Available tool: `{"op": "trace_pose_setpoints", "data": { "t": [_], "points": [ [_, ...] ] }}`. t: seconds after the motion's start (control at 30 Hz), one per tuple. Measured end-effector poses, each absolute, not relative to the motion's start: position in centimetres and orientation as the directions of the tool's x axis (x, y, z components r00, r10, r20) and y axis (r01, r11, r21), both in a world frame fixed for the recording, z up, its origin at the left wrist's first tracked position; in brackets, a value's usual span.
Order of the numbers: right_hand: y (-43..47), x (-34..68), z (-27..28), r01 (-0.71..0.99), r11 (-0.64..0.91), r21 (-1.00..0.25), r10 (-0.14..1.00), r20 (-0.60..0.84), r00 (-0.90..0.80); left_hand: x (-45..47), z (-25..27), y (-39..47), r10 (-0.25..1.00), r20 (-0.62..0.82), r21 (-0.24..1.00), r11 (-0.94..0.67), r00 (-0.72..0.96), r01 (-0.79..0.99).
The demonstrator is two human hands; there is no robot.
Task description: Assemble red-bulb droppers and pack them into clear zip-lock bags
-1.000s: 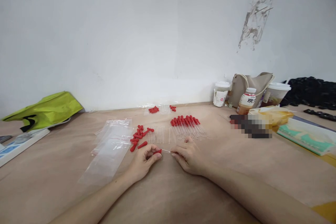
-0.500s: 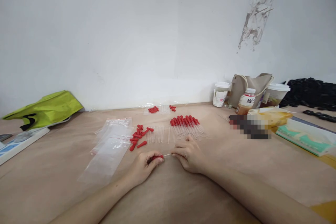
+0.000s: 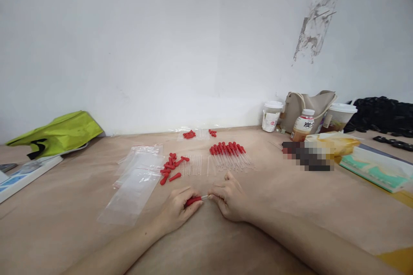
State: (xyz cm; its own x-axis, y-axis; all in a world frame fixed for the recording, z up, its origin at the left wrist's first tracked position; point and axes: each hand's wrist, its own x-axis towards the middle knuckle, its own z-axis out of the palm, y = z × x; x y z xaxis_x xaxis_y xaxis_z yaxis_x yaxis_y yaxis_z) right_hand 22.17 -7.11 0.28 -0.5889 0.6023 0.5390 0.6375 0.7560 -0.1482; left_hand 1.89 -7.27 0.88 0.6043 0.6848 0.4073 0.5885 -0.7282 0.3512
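Between thumb and fingers, my left hand point(image 3: 180, 208) pinches a red rubber dropper bulb point(image 3: 193, 200). A clear glass dropper tube point(image 3: 204, 197) runs from the bulb's mouth to my right hand point(image 3: 229, 197), which is closed on its other end; how deep the tube sits in the bulb I cannot tell. Beyond my left hand lie loose red bulbs point(image 3: 169, 165), and beside them a row of bare clear tubes point(image 3: 193, 165). Past my right hand, several droppers with red bulbs point(image 3: 227, 149) lie side by side, bulbs toward the wall.
Clear plastic bags point(image 3: 135, 184) lie at left, near a power strip point(image 3: 32, 176) and a yellow-green bag point(image 3: 64, 131). Another clear bag point(image 3: 201, 134) holds bulbs and tubes by the wall. At right stand a lidded cup point(image 3: 271, 117), a bottle point(image 3: 302, 125) and a tissue pack point(image 3: 374, 169).
Both hands have come slightly nearer to me, still holding the bulb and tube. More of the red bulb shows in my left hand, and my fingers are closer together.
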Motion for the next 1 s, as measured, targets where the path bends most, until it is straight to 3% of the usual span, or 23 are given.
{"op": "trace_pose_setpoints", "data": {
  "t": [0.43, 0.53, 0.67, 0.73, 0.87, 0.93, 1.0],
  "points": [
    [-7.1, 21.7, 0.5, 0.61, 0.763, -0.212, 0.616, 0.525, -0.588, 1.2, 0.7, -6.6, 0.61, 0.426, 0.247, -0.789, 0.668, 0.563],
    [-7.4, 21.7, 1.7, 0.621, 0.761, -0.188, 0.621, 0.487, -0.614, 1.3, 1.1, -6.4, 0.558, 0.487, 0.153, -0.812, 0.672, 0.564],
    [-7.3, 22.7, 3.1, 0.698, 0.713, -0.065, 0.652, 0.428, -0.626, 1.0, 1.9, -6.2, 0.511, 0.517, -0.006, -0.8, 0.686, 0.6],
    [-6.5, 23.6, 3.3, 0.778, 0.62, -0.103, 0.727, 0.448, -0.52, 0.3, 2.1, -5.9, 0.537, 0.555, -0.024, -0.753, 0.636, 0.657],
    [-3.4, 26.0, 3.0, 0.872, 0.312, -0.376, 0.901, 0.407, -0.147, -1.6, 1.7, -4.9, 0.61, 0.592, -0.011, -0.647, 0.526, 0.763],
    [-1.6, 26.9, 2.7, 0.862, 0.18, -0.474, 0.93, 0.367, 0.008, -2.4, 1.5, -4.4, 0.635, 0.574, -0.024, -0.618, 0.517, 0.786],
    [0.0, 27.4, 2.6, 0.868, 0.086, -0.489, 0.93, 0.352, 0.107, -2.8, 1.4, -3.9, 0.653, 0.562, -0.037, -0.593, 0.508, 0.804]
  ]
}}
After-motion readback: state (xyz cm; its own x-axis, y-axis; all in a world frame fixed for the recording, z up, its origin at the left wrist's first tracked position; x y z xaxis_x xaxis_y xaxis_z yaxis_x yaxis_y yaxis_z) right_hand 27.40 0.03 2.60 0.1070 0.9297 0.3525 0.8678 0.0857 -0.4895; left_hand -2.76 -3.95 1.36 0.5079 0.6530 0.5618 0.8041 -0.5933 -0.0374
